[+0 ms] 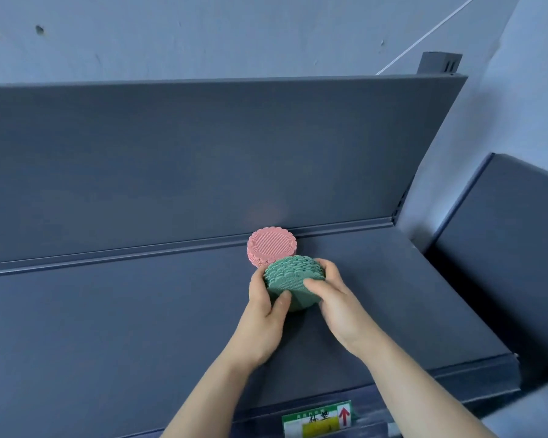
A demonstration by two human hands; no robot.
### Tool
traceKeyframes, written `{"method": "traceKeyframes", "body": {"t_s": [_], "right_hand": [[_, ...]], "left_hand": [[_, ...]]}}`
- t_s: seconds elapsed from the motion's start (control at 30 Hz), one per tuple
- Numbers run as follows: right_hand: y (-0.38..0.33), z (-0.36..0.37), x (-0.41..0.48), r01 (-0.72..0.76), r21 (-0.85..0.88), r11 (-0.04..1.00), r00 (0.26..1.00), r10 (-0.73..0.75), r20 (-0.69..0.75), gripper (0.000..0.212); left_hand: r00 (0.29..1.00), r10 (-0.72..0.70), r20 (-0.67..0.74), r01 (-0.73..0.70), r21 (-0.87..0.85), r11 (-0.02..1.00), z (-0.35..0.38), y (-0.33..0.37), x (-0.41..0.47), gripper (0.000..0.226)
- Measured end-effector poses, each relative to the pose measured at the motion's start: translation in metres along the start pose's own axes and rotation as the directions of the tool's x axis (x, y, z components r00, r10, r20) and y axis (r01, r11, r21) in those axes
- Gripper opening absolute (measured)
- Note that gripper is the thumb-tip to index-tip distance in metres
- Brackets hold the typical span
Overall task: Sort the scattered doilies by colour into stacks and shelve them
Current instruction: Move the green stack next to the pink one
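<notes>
A shelf-edge label [318,420] bears a red up-arrow; its characters are illegible.

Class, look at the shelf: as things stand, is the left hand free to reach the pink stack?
Probably not yet. The left hand and right hand both clasp the green stack, which sits directly in front of the pink stack on the shelf.

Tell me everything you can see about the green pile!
The green stack is many round doilies with scalloped edges and a ribbed, woven-looking face. It is uneven, its layers fanned and leaning. It sits on the dark shelf, against the front of the pink stack. The left hand and right hand clasp its sides.
</notes>
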State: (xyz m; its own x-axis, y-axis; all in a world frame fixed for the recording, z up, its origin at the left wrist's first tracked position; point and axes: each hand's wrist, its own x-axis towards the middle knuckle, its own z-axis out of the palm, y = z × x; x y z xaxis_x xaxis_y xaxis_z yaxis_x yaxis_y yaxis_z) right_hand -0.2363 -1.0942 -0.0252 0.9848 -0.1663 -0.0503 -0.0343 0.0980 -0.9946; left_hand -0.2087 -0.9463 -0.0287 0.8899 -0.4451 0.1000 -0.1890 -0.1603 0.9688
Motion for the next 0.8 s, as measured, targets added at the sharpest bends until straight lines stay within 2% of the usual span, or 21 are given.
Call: {"method": "traceKeyframes", "body": {"t_s": [0.07, 0.13, 0.23, 0.3, 0.33, 0.4, 0.5, 0.57, 0.63, 0.7, 0.77, 0.8], "right_hand": [[-0.002, 0.003, 0.004, -0.032, 0.194, 0.98, 0.999, 0.039, -0.035, 0.045], [0.0, 0.006, 0.007, -0.082, 0.264, 0.961, 0.992, 0.103, -0.068, 0.051], [0.005, 0.015, 0.011, -0.116, 0.195, 0.974, 0.965, 0.157, -0.21, 0.053], [0.005, 0.019, 0.013, -0.085, 0.147, 0.985, 0.946, 0.127, -0.299, 0.039], [0.003, 0.02, 0.013, -0.044, 0.122, 0.992, 0.941, 0.082, -0.328, 0.03], [-0.003, 0.021, 0.014, 0.017, 0.071, 0.997, 0.937, 0.009, -0.348, 0.021], [-0.003, 0.021, 0.016, 0.002, 0.079, 0.997, 0.927, 0.027, -0.374, 0.03], [0.001, 0.021, 0.017, -0.05, 0.049, 0.998, 0.914, 0.066, -0.401, 0.04], [0.002, 0.021, 0.018, -0.065, -0.01, 0.998, 0.903, 0.054, -0.426, 0.048], [0.004, 0.023, 0.022, -0.076, -0.037, 0.996, 0.891, 0.051, -0.451, 0.051], [0.005, 0.024, 0.026, -0.081, -0.037, 0.996, 0.874, 0.054, -0.482, 0.055], [0.006, 0.024, 0.027, -0.082, -0.035, 0.996, 0.87, 0.055, -0.49, 0.057]], "left_hand": [[0.999, 0.029, -0.025, -0.028, 0.032, 0.999, 0.0, 0.008, 0.003, 0.04], [1.0, 0.015, -0.009, -0.015, 0.016, 1.0, 0.0, 0.008, 0.003, 0.041], [0.996, -0.087, -0.014, 0.083, -0.202, 0.976, 0.003, 0.008, -0.002, 0.034], [0.984, -0.155, -0.094, 0.111, -0.363, 0.925, 0.008, 0.011, 0.002, 0.029], [0.973, -0.187, -0.138, 0.122, -0.383, 0.916, 0.011, 0.013, 0.005, 0.027], [0.959, -0.209, -0.19, 0.128, -0.366, 0.922, 0.015, 0.019, 0.011, 0.025], [0.971, -0.131, -0.201, 0.084, -0.227, 0.97, 0.021, 0.024, 0.012, 0.025], [0.974, -0.104, -0.202, 0.076, -0.141, 0.987, 0.02, 0.019, 0.014, 0.033], [0.982, -0.129, -0.136, 0.107, -0.153, 0.982, 0.015, 0.016, 0.017, 0.048], [0.989, -0.145, 0.028, 0.147, -0.216, 0.965, 0.006, 0.011, 0.017, 0.06], [0.983, -0.11, 0.144, 0.135, -0.174, 0.975, -0.001, 0.007, 0.013, 0.044], [0.985, -0.083, 0.153, 0.096, -0.075, 0.993, -0.004, 0.006, 0.01, 0.041]]}}
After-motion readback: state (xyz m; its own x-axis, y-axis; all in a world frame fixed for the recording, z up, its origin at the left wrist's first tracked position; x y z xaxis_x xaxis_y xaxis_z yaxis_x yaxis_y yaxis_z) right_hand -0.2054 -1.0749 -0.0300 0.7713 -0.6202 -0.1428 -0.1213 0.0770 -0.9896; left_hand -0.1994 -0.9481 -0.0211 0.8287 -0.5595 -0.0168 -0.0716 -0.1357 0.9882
